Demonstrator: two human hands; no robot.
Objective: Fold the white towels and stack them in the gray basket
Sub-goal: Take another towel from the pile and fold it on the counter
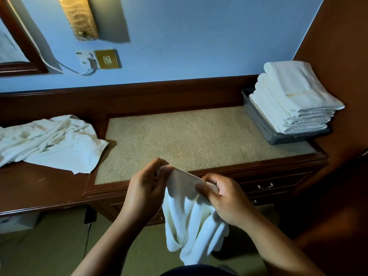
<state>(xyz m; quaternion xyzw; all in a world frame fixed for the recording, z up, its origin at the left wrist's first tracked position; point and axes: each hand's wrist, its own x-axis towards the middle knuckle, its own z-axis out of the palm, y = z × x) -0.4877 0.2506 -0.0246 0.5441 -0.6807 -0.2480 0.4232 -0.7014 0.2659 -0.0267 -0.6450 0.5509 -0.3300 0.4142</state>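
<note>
Left hand: I see the left hand (147, 188) with its fingers curled, pinching 1 corner of a white towel (187, 220) by its top edge.
Right hand: the right hand (225, 200) grips the same edge at the other end, fingers and thumb closed on the cloth.
Towel in hand: a short stretch is pulled taut between the 2 hands, just in front of the desk's near edge. The rest hangs bunched below them, over the floor.
Loose pile: crumpled white towels (49, 140) lie on the left part of the desk (189, 136), 1 corner reaching onto the beige inset.
Basket: the gray basket (256, 120) sits at the desk's far right end, beside the brown side wall.
Folded stack: folded towels (294, 100) fill the basket and rise well above its rim. The top 1 carries gold lettering.
Drawer: I can make out a metal handle (264, 186) just right of the right hand.
Wall: a lamp (79, 16) hangs above a socket (99, 59) with a white cable plugged in.
</note>
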